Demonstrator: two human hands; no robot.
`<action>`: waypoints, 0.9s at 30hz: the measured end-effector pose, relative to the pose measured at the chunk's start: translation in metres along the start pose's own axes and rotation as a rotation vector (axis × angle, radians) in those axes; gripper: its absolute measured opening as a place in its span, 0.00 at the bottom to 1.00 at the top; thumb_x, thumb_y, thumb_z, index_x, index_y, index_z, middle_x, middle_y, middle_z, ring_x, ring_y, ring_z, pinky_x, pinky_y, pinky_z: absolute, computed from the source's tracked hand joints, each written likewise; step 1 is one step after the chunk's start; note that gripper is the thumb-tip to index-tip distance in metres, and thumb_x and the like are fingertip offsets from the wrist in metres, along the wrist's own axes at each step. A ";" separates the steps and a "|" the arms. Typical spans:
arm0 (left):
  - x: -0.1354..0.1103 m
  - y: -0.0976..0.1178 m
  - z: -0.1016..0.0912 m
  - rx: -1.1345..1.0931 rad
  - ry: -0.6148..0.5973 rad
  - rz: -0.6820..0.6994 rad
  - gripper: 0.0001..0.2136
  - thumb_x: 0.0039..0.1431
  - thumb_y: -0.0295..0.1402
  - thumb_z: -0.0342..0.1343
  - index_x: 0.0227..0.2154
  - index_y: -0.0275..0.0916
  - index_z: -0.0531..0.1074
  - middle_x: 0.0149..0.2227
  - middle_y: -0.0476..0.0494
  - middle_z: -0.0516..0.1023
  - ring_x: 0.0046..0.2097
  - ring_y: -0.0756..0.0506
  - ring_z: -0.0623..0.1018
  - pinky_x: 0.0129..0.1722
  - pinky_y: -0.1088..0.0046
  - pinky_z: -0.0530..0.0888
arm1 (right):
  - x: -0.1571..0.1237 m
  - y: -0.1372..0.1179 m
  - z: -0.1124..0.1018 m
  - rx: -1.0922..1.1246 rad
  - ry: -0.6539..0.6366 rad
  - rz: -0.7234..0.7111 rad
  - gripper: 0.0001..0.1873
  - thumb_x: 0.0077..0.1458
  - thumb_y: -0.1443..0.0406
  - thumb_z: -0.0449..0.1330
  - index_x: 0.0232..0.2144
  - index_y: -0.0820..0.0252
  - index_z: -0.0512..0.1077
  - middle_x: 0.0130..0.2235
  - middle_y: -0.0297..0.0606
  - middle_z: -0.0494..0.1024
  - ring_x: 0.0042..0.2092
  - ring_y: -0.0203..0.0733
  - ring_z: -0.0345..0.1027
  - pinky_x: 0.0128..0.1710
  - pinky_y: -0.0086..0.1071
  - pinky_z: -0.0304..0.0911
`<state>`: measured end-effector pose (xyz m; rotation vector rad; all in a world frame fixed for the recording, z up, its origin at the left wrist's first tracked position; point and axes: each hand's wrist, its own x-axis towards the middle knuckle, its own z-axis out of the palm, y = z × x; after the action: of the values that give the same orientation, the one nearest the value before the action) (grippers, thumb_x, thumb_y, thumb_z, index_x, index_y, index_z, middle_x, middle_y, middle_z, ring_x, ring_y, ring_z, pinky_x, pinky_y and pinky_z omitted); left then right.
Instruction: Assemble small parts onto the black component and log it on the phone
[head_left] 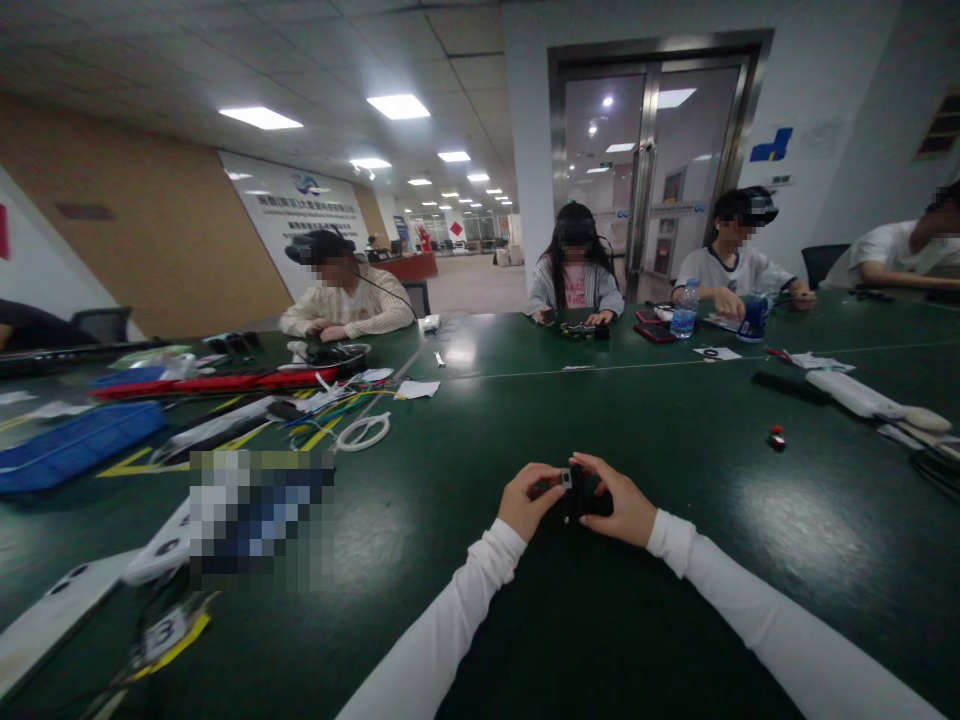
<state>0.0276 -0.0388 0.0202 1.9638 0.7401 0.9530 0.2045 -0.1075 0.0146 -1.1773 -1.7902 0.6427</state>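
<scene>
Over the dark green table [480, 560], my two hands meet at chest height, both in white sleeves. Between the thumb and fingers of my left hand [529, 497] is a small silver-grey block with a dark centre [566, 479]. My right hand [624, 508] is closed around a small black part [577, 492], its thumb below and fingers above. The block lies against the black part; I cannot tell whether they are joined. The exact kind of either piece is too small to make out.
To the left lie a blue tray [82, 445], a coil of white cable [364, 432] and loose wires. A small red-and-silver item [777, 438] sits to the right. Several people work across the table, near a water bottle [685, 310] and a blue can [753, 318].
</scene>
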 end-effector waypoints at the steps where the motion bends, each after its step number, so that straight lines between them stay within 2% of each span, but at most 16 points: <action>1: 0.000 -0.002 0.000 -0.015 0.009 -0.009 0.09 0.47 0.32 0.54 0.33 0.37 0.71 0.36 0.44 0.69 0.39 0.48 0.70 0.37 0.70 0.69 | 0.000 0.001 0.000 0.000 0.002 0.002 0.43 0.36 0.71 0.60 0.54 0.53 0.47 0.53 0.42 0.58 0.51 0.48 0.55 0.38 0.36 0.62; 10: 0.004 -0.013 -0.005 -0.148 0.126 -0.080 0.12 0.47 0.34 0.54 0.36 0.36 0.69 0.37 0.43 0.73 0.40 0.47 0.71 0.42 0.66 0.67 | -0.001 0.007 0.002 -0.027 -0.083 0.070 0.44 0.36 0.70 0.62 0.54 0.54 0.47 0.52 0.43 0.59 0.53 0.48 0.53 0.45 0.43 0.58; 16: 0.004 -0.012 -0.004 -0.213 0.119 -0.082 0.13 0.48 0.34 0.54 0.36 0.35 0.68 0.37 0.42 0.73 0.41 0.47 0.72 0.44 0.65 0.67 | 0.000 0.009 0.001 -0.027 -0.119 0.078 0.44 0.36 0.69 0.62 0.55 0.53 0.46 0.52 0.43 0.59 0.53 0.48 0.53 0.46 0.44 0.57; 22: 0.004 -0.007 -0.004 -0.265 0.136 -0.115 0.13 0.47 0.35 0.54 0.36 0.34 0.67 0.36 0.42 0.74 0.40 0.47 0.73 0.44 0.64 0.67 | -0.001 0.011 -0.001 -0.038 -0.135 0.102 0.39 0.37 0.66 0.63 0.53 0.53 0.52 0.52 0.42 0.59 0.52 0.49 0.53 0.48 0.45 0.55; 27: 0.005 -0.012 -0.005 -0.324 0.193 -0.137 0.12 0.47 0.35 0.55 0.35 0.34 0.66 0.35 0.42 0.74 0.39 0.47 0.73 0.44 0.64 0.67 | 0.000 0.012 -0.001 -0.012 -0.114 0.096 0.36 0.40 0.62 0.62 0.52 0.54 0.53 0.51 0.42 0.60 0.51 0.47 0.56 0.45 0.43 0.58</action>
<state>0.0245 -0.0267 0.0142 1.5373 0.7642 1.1129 0.2105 -0.1022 0.0061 -1.2630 -1.8422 0.7694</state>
